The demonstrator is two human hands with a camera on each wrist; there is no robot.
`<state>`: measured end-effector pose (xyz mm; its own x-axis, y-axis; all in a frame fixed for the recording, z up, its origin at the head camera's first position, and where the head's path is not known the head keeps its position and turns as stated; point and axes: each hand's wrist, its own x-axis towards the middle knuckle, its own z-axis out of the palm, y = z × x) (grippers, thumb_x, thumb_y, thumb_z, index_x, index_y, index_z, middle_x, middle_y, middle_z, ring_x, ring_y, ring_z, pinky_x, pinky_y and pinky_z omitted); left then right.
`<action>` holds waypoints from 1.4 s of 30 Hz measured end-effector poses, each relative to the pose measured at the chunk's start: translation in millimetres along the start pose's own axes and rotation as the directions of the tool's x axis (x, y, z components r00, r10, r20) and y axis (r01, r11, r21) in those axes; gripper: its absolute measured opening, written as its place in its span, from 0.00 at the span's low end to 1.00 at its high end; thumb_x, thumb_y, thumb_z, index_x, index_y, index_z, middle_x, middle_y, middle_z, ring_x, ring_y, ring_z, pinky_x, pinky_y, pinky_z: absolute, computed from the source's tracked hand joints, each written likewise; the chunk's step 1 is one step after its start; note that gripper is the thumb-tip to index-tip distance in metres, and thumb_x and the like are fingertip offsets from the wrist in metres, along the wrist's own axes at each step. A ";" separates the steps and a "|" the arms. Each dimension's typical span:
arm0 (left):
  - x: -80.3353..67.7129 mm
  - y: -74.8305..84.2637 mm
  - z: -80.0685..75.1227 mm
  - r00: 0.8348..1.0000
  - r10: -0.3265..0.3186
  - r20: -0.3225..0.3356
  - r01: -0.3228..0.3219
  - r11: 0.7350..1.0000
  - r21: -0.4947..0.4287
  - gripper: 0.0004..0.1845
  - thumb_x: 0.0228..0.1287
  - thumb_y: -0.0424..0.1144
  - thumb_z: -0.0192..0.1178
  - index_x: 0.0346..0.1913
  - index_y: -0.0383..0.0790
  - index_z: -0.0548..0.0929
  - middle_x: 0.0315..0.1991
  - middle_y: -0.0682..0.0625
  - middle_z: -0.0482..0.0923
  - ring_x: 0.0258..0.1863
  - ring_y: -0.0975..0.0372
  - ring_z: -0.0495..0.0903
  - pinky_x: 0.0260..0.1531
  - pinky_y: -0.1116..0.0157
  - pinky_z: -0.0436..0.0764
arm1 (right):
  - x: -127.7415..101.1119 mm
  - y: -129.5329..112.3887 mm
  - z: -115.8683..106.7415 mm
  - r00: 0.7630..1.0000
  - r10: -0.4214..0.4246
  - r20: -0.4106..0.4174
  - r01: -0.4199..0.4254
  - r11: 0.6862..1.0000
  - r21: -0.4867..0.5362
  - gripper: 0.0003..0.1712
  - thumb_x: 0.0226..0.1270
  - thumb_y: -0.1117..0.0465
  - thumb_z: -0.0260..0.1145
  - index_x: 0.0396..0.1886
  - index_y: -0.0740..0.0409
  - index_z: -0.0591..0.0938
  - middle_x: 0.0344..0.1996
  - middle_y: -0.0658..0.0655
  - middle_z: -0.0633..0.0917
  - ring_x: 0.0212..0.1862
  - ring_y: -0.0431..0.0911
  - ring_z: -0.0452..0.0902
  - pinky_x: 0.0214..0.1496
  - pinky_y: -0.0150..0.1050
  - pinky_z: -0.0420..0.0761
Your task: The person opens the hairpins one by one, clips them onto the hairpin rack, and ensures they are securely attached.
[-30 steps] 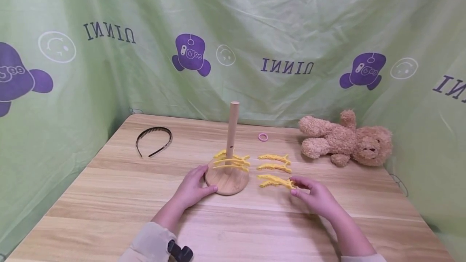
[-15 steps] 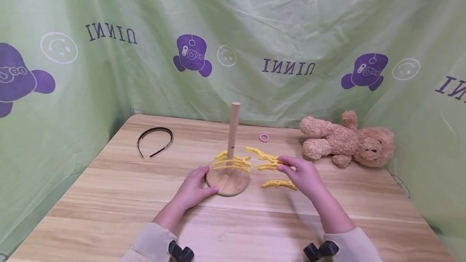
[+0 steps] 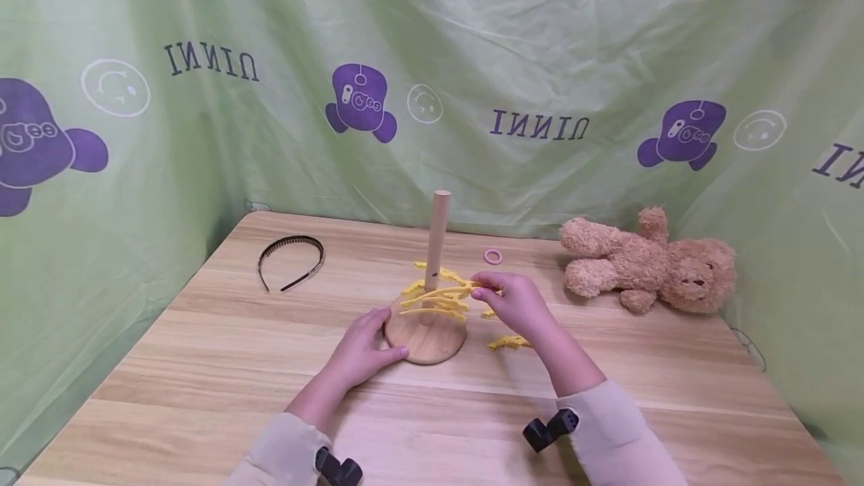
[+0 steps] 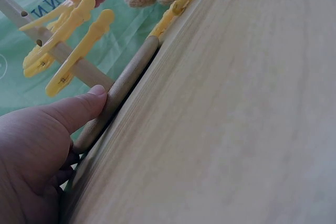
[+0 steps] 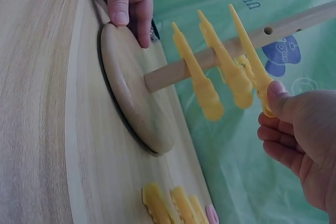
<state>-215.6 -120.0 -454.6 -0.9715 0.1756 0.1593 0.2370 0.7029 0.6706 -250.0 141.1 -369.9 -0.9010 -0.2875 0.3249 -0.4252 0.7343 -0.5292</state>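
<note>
The wooden stand, a round base with an upright pole, is on the table. My left hand grips the base's left edge, thumb on top. With thumb and fingers, my right hand pinches the tail of a yellow alligator hair clip. That clip's spread jaws lie on either side of the pole, above two other clips. Those two, a lower hair clip and a middle hair clip, are clamped across the pole. More yellow clips lie right of the base, partly behind my right hand and forearm.
A black headband lies at the table's back left. Behind the stand is a small pink ring, and a brown teddy bear lies at the back right. A green printed curtain surrounds the table's back and sides.
My right hand has lifted a hair clip from the front of the row and carried it left and up to the pole. My left hand has stayed on the base.
</note>
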 end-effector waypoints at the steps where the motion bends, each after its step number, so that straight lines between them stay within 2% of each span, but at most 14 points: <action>1: 0.0 0.2 0.1 1.000 0.002 -0.001 -0.002 1.000 0.001 0.44 0.41 0.56 0.64 0.60 0.35 0.64 0.60 0.41 0.63 0.63 0.48 0.57 0.63 0.51 0.55 | 1.4 -0.9 1.6 1.000 -0.002 0.005 0.002 1.000 -0.001 0.14 0.54 0.54 0.62 0.41 0.53 0.81 0.33 0.50 0.85 0.37 0.42 0.79 0.35 0.35 0.79; 8: -0.6 1.1 0.9 1.000 0.026 -0.008 -0.026 1.000 0.008 0.43 0.41 0.56 0.64 0.59 0.34 0.65 0.60 0.40 0.64 0.62 0.47 0.58 0.62 0.50 0.57 | 3.0 -4.3 3.5 0.997 0.017 0.076 -0.021 0.999 0.040 0.16 0.55 0.52 0.61 0.43 0.51 0.80 0.39 0.50 0.84 0.43 0.44 0.78 0.40 0.37 0.80; 15: -0.8 0.5 1.4 1.000 0.000 0.002 0.000 1.000 0.002 0.44 0.41 0.57 0.64 0.60 0.36 0.64 0.61 0.41 0.63 0.63 0.49 0.57 0.63 0.51 0.55 | -0.7 -5.8 0.2 0.994 -0.008 0.112 0.002 0.999 0.047 0.21 0.55 0.50 0.60 0.47 0.53 0.78 0.45 0.52 0.81 0.49 0.47 0.75 0.47 0.43 0.78; 24: -2.3 0.9 2.1 1.000 -0.016 0.009 0.016 1.000 -0.017 0.44 0.40 0.57 0.64 0.60 0.37 0.63 0.61 0.41 0.61 0.64 0.48 0.55 0.63 0.50 0.54 | -5.2 -3.7 -1.8 0.991 -0.028 0.132 0.023 0.999 0.044 0.27 0.53 0.45 0.60 0.52 0.50 0.75 0.50 0.50 0.78 0.53 0.46 0.73 0.51 0.43 0.76; 31: -0.7 2.2 2.2 1.000 0.004 0.001 -0.004 1.000 -0.009 0.43 0.41 0.56 0.64 0.60 0.36 0.64 0.61 0.41 0.63 0.63 0.48 0.57 0.63 0.50 0.55 | -15.4 4.3 -10.5 0.997 -0.018 0.075 0.014 0.999 0.049 0.33 0.51 0.36 0.56 0.55 0.46 0.72 0.53 0.48 0.76 0.56 0.46 0.70 0.56 0.45 0.71; 36: 0.1 1.2 1.7 1.000 -0.007 0.008 0.007 1.000 -0.003 0.44 0.40 0.57 0.64 0.60 0.37 0.63 0.61 0.42 0.62 0.63 0.48 0.56 0.63 0.50 0.55 | -27.0 19.1 -16.9 0.998 0.019 0.057 -0.022 0.999 0.047 0.32 0.51 0.36 0.56 0.55 0.46 0.72 0.53 0.48 0.75 0.57 0.46 0.69 0.58 0.46 0.70; 42: 0.3 -0.5 1.0 1.000 -0.012 0.009 0.012 1.000 -0.011 0.44 0.41 0.57 0.64 0.60 0.37 0.64 0.61 0.42 0.62 0.63 0.49 0.56 0.63 0.50 0.55 | -42.3 41.6 -20.5 0.997 0.061 0.037 -0.064 0.995 0.073 0.32 0.51 0.39 0.59 0.54 0.50 0.73 0.53 0.53 0.75 0.58 0.52 0.67 0.59 0.51 0.66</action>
<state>-215.9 -119.6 -455.7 -0.9742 0.1734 0.1447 0.2252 0.6971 0.6807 -227.8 196.4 -389.5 -0.9279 -0.2642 0.2629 -0.3719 0.7042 -0.6048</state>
